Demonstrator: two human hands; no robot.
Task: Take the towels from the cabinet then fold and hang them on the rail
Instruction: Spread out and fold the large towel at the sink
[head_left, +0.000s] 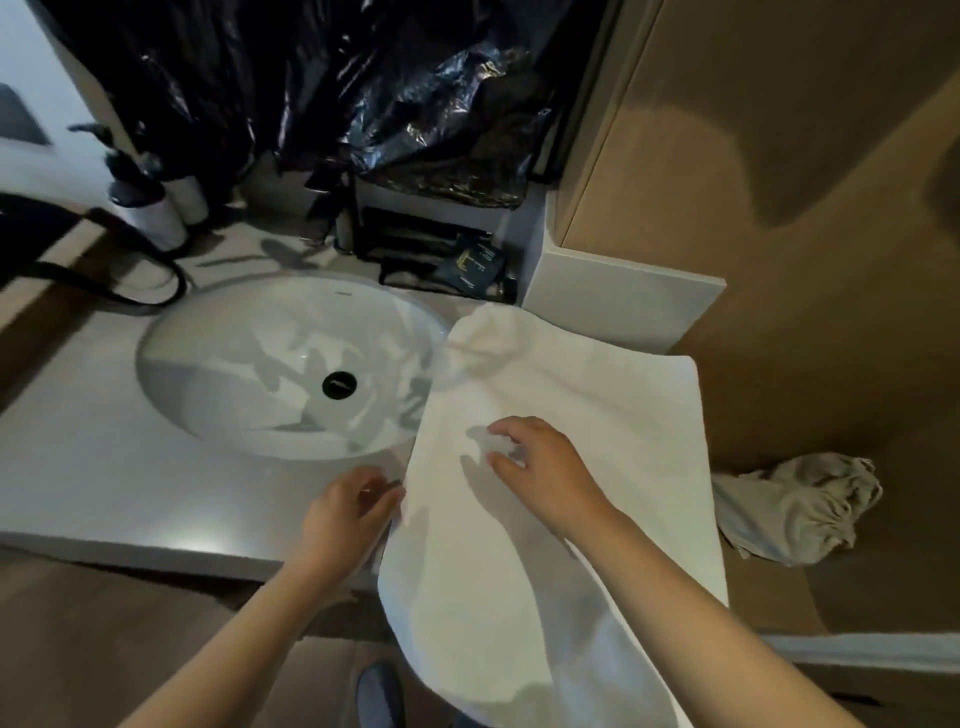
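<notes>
A white towel (613, 415) lies spread over the right end of the vanity counter (93, 467), its near end hanging over the front edge. My left hand (345, 512) is at the towel's left edge, fingers curled; blur hides whether it pinches the cloth. My right hand (540, 467) rests on top of the towel near its middle, fingers bent loosely downward. A second, greyish towel (800, 509) hangs crumpled on the brown wall to the right. No cabinet or rail can be made out.
A white oval sink (234, 374) with a black drain (339, 385) fills the counter's middle. Bottles (156, 208) stand at the back left, a dark tray of toiletries (441, 254) at the back, black plastic sheeting (363, 93) above. A white ledge (618, 296) borders the towel.
</notes>
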